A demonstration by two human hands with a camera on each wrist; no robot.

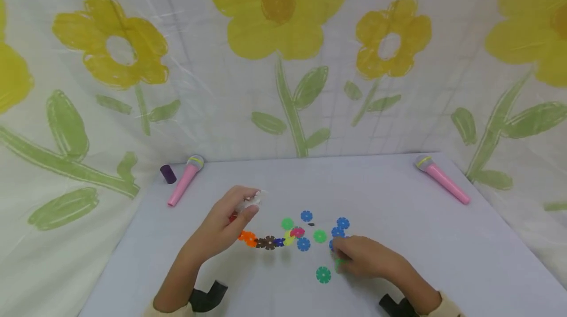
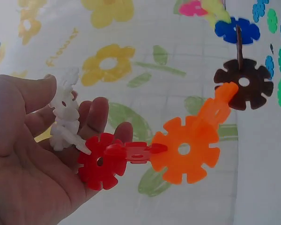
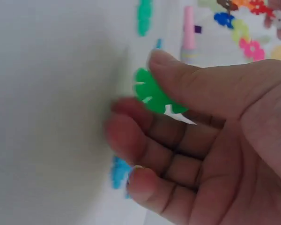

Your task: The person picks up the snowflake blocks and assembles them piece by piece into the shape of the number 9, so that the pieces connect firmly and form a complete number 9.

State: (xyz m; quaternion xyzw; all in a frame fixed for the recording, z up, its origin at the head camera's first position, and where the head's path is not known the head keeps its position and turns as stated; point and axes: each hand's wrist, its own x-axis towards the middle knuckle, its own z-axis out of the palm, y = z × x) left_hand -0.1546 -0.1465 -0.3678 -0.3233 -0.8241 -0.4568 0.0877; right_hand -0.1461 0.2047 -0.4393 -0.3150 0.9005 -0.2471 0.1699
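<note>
My left hand [image 1: 221, 221] holds up one end of a chain of slotted plastic snowflake discs, its thumb and fingers around the white discs [image 2: 64, 112]. From there the chain runs through red discs [image 2: 102, 172], orange discs [image 2: 185, 166], brown discs [image 2: 243, 93] and a blue disc [image 2: 236, 32] to a yellow disc [image 1: 289, 239] and a pink disc [image 1: 298, 232]. Low over the table, my right hand [image 1: 369, 256] pinches a green disc [image 3: 152, 96] between thumb and fingers. Part of that disc is hidden behind the thumb.
Loose discs lie between the hands, among them a light green disc [image 1: 320, 236], a blue disc [image 1: 306, 216] and a darker green disc [image 1: 323, 274]. Toy microphones stand off at the back left [image 1: 185, 183] and back right [image 1: 445, 181]. A purple cylinder [image 1: 168, 174] is at the left corner.
</note>
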